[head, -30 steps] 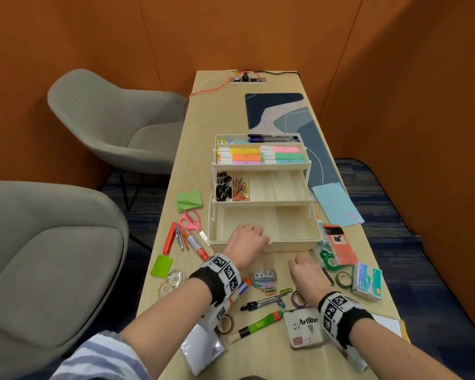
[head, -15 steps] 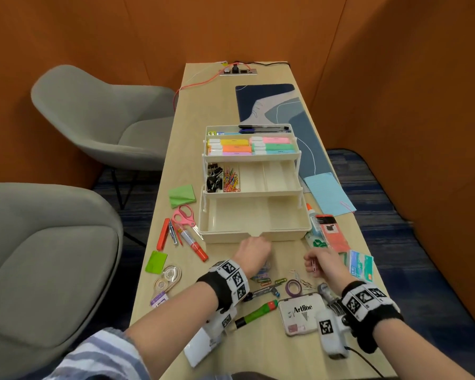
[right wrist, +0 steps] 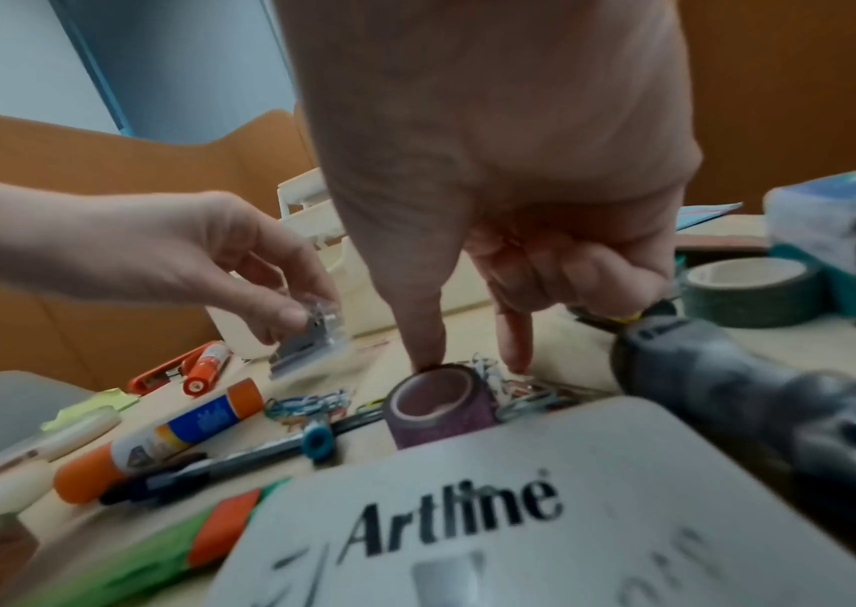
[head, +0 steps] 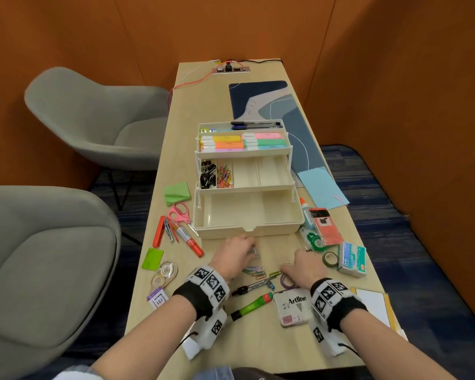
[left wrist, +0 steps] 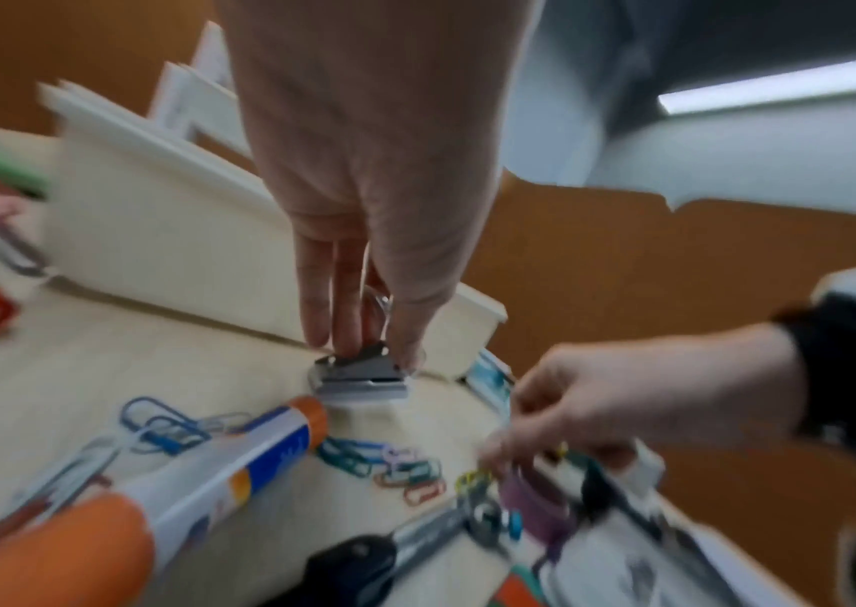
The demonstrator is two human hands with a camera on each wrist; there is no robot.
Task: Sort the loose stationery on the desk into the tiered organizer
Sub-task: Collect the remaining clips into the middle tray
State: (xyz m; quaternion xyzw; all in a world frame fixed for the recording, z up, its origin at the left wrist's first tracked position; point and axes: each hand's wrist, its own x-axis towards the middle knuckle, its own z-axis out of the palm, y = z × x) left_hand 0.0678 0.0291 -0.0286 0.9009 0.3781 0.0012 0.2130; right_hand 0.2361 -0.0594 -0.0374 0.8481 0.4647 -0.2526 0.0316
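Desk: a long pale wood desk (head: 225, 100) runs away from the person; a socket strip (head: 231, 69) sits at its far end with a red cable (head: 188, 83) trailing off the left edge; a blue mat (head: 269, 111) lies on the far right part
Room: orange walls (head: 395, 78) close in on three sides; two grey chairs (head: 93, 119) stand left of the desk; the floor is dark blue carpet (head: 412, 242)
Organizer: a cream tiered organizer (head: 246, 212) stands mid-desk, opened in steps; highlighters (head: 231, 145) fill the top tier; clips (head: 225, 176) sit in the left cells of the middle tier; the bottom tier shows bare
Left hand: the left hand (head: 235, 255) is just in front of the organizer; its thumb and fingers (left wrist: 335, 295) reach down and pinch a small silver stapler (left wrist: 361, 375) that touches the desk
Right hand: the right hand (head: 303, 266) is near the left, apart from it; two fingers (right wrist: 423, 328) point down, one tip touching a purple tape roll (right wrist: 439, 404), the others curled; whether it grips anything cannot be told
Loose items: paper clips (head: 255, 271) lie between the hands; a glue stick (right wrist: 155, 441), a green marker (head: 251, 305) and an Artline tin (head: 292, 308) lie nearer the person; scissors (head: 180, 215) and green notes (head: 177, 192) lie to the left; green tape (head: 330, 259) and a box (head: 351, 259) to the right
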